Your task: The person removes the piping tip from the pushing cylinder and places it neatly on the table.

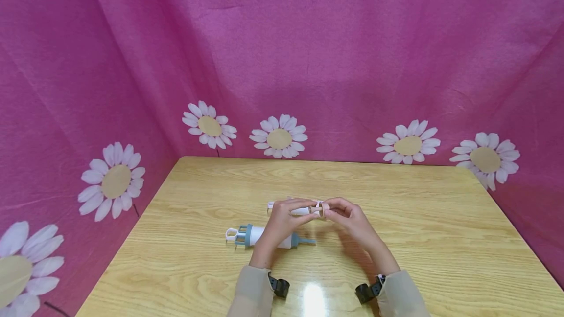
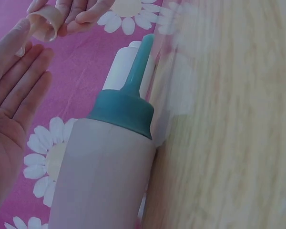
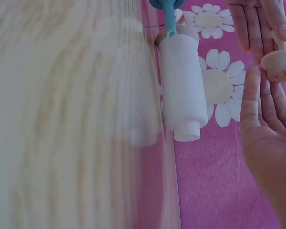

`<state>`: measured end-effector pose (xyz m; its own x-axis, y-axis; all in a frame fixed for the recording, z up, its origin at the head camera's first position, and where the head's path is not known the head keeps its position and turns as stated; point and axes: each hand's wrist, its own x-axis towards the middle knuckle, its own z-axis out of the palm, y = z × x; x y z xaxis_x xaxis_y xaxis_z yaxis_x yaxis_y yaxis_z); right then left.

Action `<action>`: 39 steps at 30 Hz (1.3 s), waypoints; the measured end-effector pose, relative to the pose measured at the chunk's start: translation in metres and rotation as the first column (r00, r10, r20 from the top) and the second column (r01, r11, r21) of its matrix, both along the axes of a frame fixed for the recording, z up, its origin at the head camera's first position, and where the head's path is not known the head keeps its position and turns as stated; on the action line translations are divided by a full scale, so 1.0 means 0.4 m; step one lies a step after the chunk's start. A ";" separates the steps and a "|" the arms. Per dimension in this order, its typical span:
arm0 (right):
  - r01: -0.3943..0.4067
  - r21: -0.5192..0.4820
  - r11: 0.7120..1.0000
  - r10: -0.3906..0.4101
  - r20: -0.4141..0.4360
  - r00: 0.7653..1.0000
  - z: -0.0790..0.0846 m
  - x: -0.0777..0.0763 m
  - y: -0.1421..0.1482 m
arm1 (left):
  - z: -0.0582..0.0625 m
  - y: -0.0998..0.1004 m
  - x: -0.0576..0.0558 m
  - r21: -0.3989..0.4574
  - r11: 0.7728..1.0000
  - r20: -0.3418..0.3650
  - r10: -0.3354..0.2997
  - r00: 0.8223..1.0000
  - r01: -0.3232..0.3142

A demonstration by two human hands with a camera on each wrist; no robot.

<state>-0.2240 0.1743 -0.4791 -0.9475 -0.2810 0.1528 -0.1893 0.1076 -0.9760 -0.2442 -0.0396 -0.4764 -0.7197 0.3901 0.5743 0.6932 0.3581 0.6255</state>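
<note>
Between my left hand [image 1: 282, 221] and right hand [image 1: 356, 224] is a small beige nozzle cap [image 1: 325, 209], with a round collar and a narrow spout pointing left. Thumb and fingertips of each hand pinch it, the left at the spout side and the right at the collar. The left wrist view looks into the open collar [image 2: 46, 24]. Beyond the hands lies a white barrel with a beige end [image 3: 183, 81], its short bare neck facing right. Nearer lies a syringe-like dispenser with a white barrel and teal ends [image 2: 105, 171], partly behind my left forearm.
Both barrels lie on their sides on the wood-grain table [image 1: 440, 238]. The teal nozzle [image 1: 306, 241] points right, and a white loop handle [image 1: 231, 234] sticks out left. A pink daisy-print cloth [image 1: 335, 62] rises behind the table and along its left side.
</note>
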 end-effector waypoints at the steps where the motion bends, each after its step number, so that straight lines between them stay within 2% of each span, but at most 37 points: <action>1: 0.003 0.003 1.000 -0.003 0.001 1.000 0.000 0.000 0.001 | 0.000 -0.001 -0.001 0.005 1.000 0.004 0.000 1.000 0.000; 15: 0.065 0.046 0.997 -0.066 0.026 0.997 -0.001 0.005 0.019 | -0.003 -0.007 0.002 0.068 0.997 0.082 0.019 0.996 -0.024; 22: 0.097 0.086 0.992 -0.103 0.077 0.992 0.005 0.008 0.040 | -0.004 0.001 0.000 0.065 0.995 0.063 0.067 0.996 -0.071; 39: 0.199 0.134 0.971 -0.206 0.039 0.978 0.001 0.027 0.144 | -0.018 0.051 -0.008 0.088 0.995 0.082 0.036 0.996 -0.044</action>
